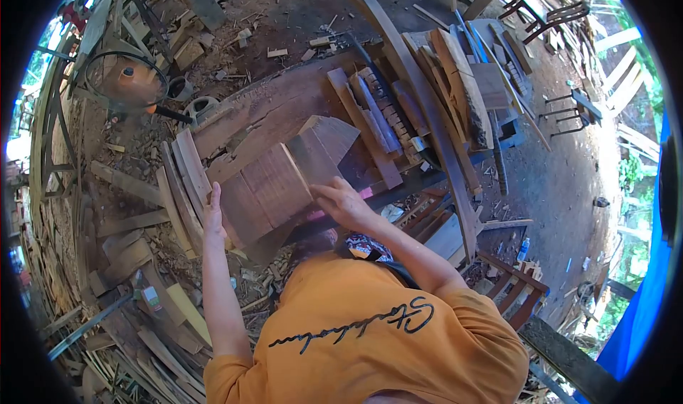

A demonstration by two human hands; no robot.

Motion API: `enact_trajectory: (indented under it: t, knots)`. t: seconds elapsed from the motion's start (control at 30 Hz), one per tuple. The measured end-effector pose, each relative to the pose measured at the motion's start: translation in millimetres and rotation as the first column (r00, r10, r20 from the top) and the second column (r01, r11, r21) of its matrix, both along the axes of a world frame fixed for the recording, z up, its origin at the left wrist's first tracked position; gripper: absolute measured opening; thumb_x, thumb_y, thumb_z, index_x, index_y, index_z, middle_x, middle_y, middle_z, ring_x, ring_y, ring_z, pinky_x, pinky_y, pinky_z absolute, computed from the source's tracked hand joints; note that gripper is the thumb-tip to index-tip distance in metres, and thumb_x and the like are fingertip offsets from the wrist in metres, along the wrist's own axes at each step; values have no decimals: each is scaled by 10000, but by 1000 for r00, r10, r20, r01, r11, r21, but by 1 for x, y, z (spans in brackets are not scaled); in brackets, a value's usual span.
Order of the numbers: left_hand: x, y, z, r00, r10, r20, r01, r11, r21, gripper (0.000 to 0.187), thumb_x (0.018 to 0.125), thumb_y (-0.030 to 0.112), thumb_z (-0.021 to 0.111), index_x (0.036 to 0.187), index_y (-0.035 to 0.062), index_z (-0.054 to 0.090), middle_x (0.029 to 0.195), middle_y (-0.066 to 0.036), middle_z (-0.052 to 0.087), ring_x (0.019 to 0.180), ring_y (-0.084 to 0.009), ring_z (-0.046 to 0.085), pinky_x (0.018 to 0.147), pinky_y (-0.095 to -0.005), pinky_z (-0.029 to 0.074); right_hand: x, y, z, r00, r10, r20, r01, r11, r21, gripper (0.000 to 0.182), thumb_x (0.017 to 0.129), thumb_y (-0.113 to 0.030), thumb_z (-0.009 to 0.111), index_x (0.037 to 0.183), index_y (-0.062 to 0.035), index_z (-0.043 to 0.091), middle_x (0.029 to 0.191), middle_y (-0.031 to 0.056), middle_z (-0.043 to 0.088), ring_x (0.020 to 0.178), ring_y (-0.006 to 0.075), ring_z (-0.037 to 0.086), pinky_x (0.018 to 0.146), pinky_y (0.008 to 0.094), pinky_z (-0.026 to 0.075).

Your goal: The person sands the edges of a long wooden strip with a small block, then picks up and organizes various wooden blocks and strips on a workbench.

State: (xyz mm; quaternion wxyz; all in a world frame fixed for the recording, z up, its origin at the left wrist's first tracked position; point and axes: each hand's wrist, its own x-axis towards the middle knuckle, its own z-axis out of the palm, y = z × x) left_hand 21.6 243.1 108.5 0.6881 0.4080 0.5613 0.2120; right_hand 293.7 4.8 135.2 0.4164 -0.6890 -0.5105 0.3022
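A reddish-brown wooden panel (267, 194), made of several boards side by side, is tilted over the workbench in front of me. My left hand (215, 212) lies along its left edge with the fingers stretched out and pointing away from me. At the right edge, where a pale strip shows, my right hand (343, 203) has its fingers bent and closed on the panel. Just beyond that edge lies another brown board piece (326, 142) with an angled end. The undersides of the panel and my right fingertips are partly hidden.
Long planks (427, 105) and a blue-grey clamp-like bar (384, 98) are stacked on the right of the worn bench (263, 112). Curved wood strips (183, 183) stand at its left. Offcuts and chips litter the ground. A slatted wooden frame (514, 284) sits lower right.
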Motion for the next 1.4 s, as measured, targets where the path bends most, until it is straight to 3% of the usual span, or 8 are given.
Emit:
enact_trajectory:
  t: [0.17,0.5,0.67,0.7,0.83,0.97,1.03,1.4]
  knots:
    - [1,-3,-3,999,31,24,-30,998,-49,848,816,593,727,1386,17,476,1376,-97,532,1265,-226,510,1042,-392,450,13,1,-14,992,10,-126,-10,1000,4,268,925,-41,588,1181,-47,668,1002,160,621,922,328,638,795,370,506]
    - [-5,12,-22,1000,-19,9,19,1000,-15,801,819,591,724,1350,31,511,1354,-78,545,1233,-196,518,1058,-386,423,12,3,-9,987,-11,-159,11,1000,2,240,923,-68,610,1152,-39,675,1002,156,631,918,318,640,783,372,509]
    - [-1,9,-13,999,-44,0,44,999,-21,737,825,591,720,1290,46,548,1320,-67,558,1245,-194,488,1076,-388,382,9,3,-5,931,-361,56,357,932,66,207,896,-62,641,1090,7,657,941,154,583,864,328,611,772,389,503]
    - [-1,9,-16,999,-27,-23,28,1000,10,713,827,589,719,1269,54,560,1295,-65,569,1232,-194,495,1080,-382,374,14,5,-8,908,-360,213,349,933,88,287,891,-96,664,1160,-4,620,1019,169,556,987,347,574,840,409,482]
    - [1,5,-8,996,-2,-92,8,998,63,739,831,551,734,1318,36,526,1254,-85,607,1183,-198,570,1028,-388,467,22,13,-18,902,-366,231,376,927,0,427,896,-167,681,1274,-25,542,1107,201,521,1090,380,514,912,441,450]
    - [13,-6,16,991,-51,-127,67,990,124,650,835,533,745,1251,66,565,1181,-35,607,1134,-150,550,1024,-337,415,24,26,-31,960,-259,105,271,956,-111,648,899,-279,689,1423,-50,384,1199,242,462,1123,409,490,969,460,429]
    - [10,-6,11,983,-7,-182,32,991,133,462,844,456,771,1087,99,608,1013,16,608,980,-99,550,917,-299,425,23,34,-31,979,-205,6,203,964,-171,797,868,-358,726,1480,-70,305,1250,264,415,1155,428,478,1008,461,421]
    - [19,-11,26,989,48,-140,-37,996,83,464,816,374,821,1081,107,550,958,49,562,918,-67,518,841,-246,425,20,57,-20,982,-177,67,189,924,-332,952,788,-422,799,1488,-72,258,1282,244,365,1162,436,483,975,474,463]
